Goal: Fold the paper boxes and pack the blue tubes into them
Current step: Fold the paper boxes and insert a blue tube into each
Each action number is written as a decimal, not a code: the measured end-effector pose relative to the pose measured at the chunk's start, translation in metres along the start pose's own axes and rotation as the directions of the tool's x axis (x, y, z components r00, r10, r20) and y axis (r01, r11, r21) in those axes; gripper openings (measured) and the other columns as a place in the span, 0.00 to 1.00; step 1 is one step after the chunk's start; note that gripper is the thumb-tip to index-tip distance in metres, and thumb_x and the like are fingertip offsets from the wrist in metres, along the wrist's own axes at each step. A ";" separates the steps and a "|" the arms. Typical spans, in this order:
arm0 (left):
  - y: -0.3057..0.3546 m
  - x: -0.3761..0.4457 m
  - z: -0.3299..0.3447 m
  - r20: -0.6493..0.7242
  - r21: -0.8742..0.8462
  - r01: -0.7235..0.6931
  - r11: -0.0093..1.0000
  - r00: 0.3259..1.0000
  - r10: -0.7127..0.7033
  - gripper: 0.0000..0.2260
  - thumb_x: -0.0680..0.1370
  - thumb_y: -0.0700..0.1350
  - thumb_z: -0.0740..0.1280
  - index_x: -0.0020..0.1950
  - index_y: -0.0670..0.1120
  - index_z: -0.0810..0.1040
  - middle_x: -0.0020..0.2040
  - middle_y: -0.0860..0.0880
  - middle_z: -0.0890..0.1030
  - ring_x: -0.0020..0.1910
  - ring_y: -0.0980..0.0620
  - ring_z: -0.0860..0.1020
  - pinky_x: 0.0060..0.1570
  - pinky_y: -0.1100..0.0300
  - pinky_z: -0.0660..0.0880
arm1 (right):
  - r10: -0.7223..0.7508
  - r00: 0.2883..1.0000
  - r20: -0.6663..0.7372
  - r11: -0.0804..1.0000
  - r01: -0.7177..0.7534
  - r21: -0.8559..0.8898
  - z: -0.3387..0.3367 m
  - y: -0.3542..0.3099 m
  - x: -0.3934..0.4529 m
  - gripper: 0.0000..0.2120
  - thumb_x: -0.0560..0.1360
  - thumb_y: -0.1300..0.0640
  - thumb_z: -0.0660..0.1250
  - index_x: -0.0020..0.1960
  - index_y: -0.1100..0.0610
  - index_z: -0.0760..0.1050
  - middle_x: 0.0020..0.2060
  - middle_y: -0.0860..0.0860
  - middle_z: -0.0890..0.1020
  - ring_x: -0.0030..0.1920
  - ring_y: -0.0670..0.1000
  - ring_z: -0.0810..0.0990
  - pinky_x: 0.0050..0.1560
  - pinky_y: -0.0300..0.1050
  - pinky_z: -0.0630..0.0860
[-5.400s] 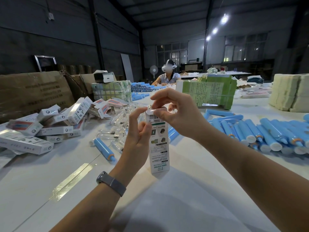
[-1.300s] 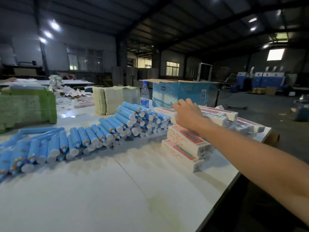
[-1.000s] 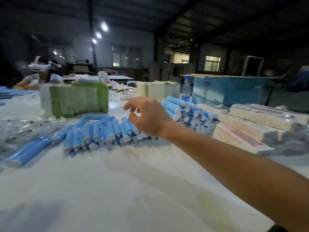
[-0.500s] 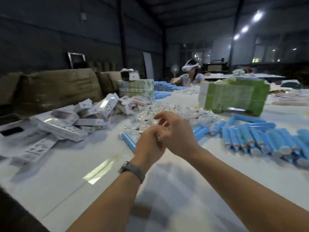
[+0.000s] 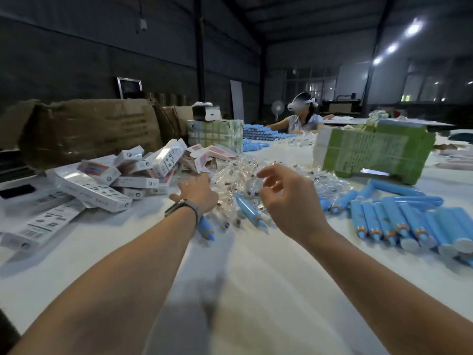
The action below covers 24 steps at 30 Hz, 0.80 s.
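Both our hands are reaching over the bench toward the clear packets, holding nothing we can see.

Our left hand [image 5: 198,196], a watch [image 5: 182,208] on its wrist, is stretching toward the near edge of the packets [image 5: 238,175]; its fingers are hidden behind its back, so we cannot tell how they are lying. Our right hand [image 5: 286,203] is hovering above the heap with its fingers [image 5: 268,172] loosely curled and apart, gripping nothing. Two loose tubes [image 5: 247,210] are lying on the bench [image 5: 256,290] between our hands, one partly under our left wrist. A row of tubes is lying to the right, and the boxes [image 5: 122,180] are lying piled to the left. A green bundle [image 5: 371,152] is standing behind the packets, and another person [image 5: 303,116] is sitting far off.
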<state>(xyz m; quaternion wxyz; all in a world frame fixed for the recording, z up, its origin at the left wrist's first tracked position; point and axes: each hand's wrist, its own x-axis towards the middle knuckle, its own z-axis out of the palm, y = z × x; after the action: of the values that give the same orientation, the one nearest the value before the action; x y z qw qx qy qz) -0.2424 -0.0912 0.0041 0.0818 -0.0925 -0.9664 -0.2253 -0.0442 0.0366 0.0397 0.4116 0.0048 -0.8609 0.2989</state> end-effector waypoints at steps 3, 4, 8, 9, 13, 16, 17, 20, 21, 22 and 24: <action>-0.016 0.016 -0.012 -0.168 0.106 0.061 0.992 0.985 -0.043 0.25 0.74 0.42 0.63 0.71 0.52 0.66 0.71 0.44 0.67 0.71 0.40 0.61 0.68 0.38 0.62 | 0.001 1.000 0.009 1.000 -0.001 0.007 -0.001 0.005 -0.001 0.10 0.74 0.61 0.67 0.52 0.50 0.80 0.38 0.42 0.79 0.40 0.41 0.78 0.43 0.42 0.74; -0.025 0.019 -0.019 -0.234 0.173 0.078 0.982 0.972 -0.035 0.24 0.74 0.42 0.63 0.71 0.53 0.67 0.71 0.44 0.67 0.71 0.40 0.62 0.67 0.38 0.62 | -0.001 1.000 0.012 1.000 0.001 0.009 0.000 0.006 -0.001 0.10 0.74 0.61 0.67 0.52 0.50 0.80 0.38 0.41 0.79 0.41 0.41 0.78 0.42 0.42 0.74; -0.062 0.029 -0.044 -0.294 0.442 0.137 0.886 0.956 -0.001 0.27 0.77 0.45 0.67 0.74 0.54 0.62 0.73 0.42 0.65 0.73 0.37 0.59 0.70 0.34 0.58 | -0.022 1.000 0.013 1.000 0.022 0.015 0.002 0.004 -0.001 0.11 0.73 0.62 0.67 0.52 0.49 0.80 0.37 0.40 0.79 0.40 0.40 0.77 0.39 0.38 0.71; -0.068 0.032 -0.046 -0.263 0.479 0.150 0.865 0.965 -0.022 0.27 0.78 0.46 0.67 0.75 0.53 0.62 0.73 0.41 0.65 0.73 0.35 0.59 0.69 0.32 0.59 | -0.032 0.999 0.009 0.999 0.032 0.018 0.003 0.002 0.000 0.11 0.73 0.62 0.67 0.51 0.49 0.80 0.37 0.40 0.78 0.40 0.39 0.77 0.39 0.35 0.70; -0.089 0.039 -0.041 -0.215 0.600 0.130 0.790 0.977 0.003 0.28 0.80 0.45 0.64 0.78 0.49 0.58 0.69 0.40 0.73 0.68 0.36 0.70 0.63 0.38 0.71 | -0.062 0.998 0.009 0.998 0.062 0.032 0.005 0.000 -0.002 0.12 0.72 0.62 0.68 0.51 0.49 0.80 0.37 0.38 0.78 0.40 0.38 0.77 0.38 0.29 0.68; -0.094 0.039 -0.039 -0.287 0.704 0.084 0.705 0.942 0.174 0.25 0.80 0.45 0.65 0.76 0.48 0.63 0.65 0.45 0.77 0.65 0.40 0.74 0.59 0.44 0.74 | -0.076 0.997 0.004 0.997 0.076 0.032 0.005 0.001 -0.001 0.12 0.72 0.62 0.68 0.51 0.49 0.80 0.36 0.37 0.77 0.40 0.37 0.77 0.38 0.27 0.67; -0.092 0.038 -0.041 -0.303 0.711 0.059 0.700 0.925 0.229 0.23 0.79 0.46 0.65 0.73 0.47 0.66 0.63 0.45 0.78 0.63 0.42 0.74 0.57 0.46 0.75 | -0.073 0.997 0.001 0.997 0.073 0.029 0.004 0.002 0.000 0.12 0.72 0.62 0.68 0.51 0.49 0.80 0.36 0.38 0.77 0.40 0.37 0.77 0.38 0.27 0.67; -0.070 0.025 -0.057 -0.356 0.661 -0.032 0.750 0.867 0.350 0.17 0.81 0.47 0.64 0.70 0.48 0.70 0.60 0.44 0.78 0.59 0.42 0.75 0.53 0.46 0.75 | -0.060 0.998 0.006 0.998 0.060 0.032 0.004 0.003 -0.002 0.11 0.73 0.62 0.68 0.52 0.50 0.80 0.36 0.38 0.77 0.40 0.37 0.77 0.38 0.27 0.68; -0.057 0.018 -0.064 -0.393 0.626 -0.080 0.776 0.827 0.402 0.16 0.82 0.47 0.63 0.70 0.47 0.71 0.59 0.44 0.78 0.58 0.41 0.75 0.51 0.47 0.76 | -0.056 0.998 0.007 0.998 0.056 0.034 0.004 0.002 -0.002 0.11 0.73 0.62 0.68 0.52 0.50 0.80 0.36 0.38 0.77 0.39 0.37 0.77 0.38 0.26 0.69; -0.044 0.010 -0.070 -0.442 0.577 -0.143 0.804 0.773 0.455 0.15 0.83 0.46 0.61 0.69 0.46 0.71 0.58 0.43 0.78 0.57 0.41 0.75 0.50 0.46 0.77 | -0.044 0.999 0.014 0.998 0.043 0.040 0.004 0.003 -0.002 0.10 0.73 0.61 0.68 0.52 0.50 0.80 0.36 0.39 0.78 0.39 0.38 0.77 0.38 0.27 0.70; -0.014 -0.014 -0.081 -0.563 0.441 -0.344 0.829 0.613 0.554 0.15 0.83 0.45 0.60 0.69 0.44 0.72 0.57 0.42 0.78 0.55 0.41 0.76 0.46 0.48 0.79 | 0.057 0.997 0.054 0.993 -0.062 0.098 0.003 0.003 0.001 0.09 0.75 0.59 0.67 0.54 0.50 0.79 0.39 0.42 0.80 0.40 0.42 0.79 0.43 0.38 0.76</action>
<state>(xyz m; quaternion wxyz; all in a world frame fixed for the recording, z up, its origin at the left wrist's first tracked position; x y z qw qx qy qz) -0.2225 -0.1419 0.0670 0.4904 -0.2340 -0.8365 -0.0712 -0.0474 0.0380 0.0371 0.3796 0.0074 -0.8550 0.3533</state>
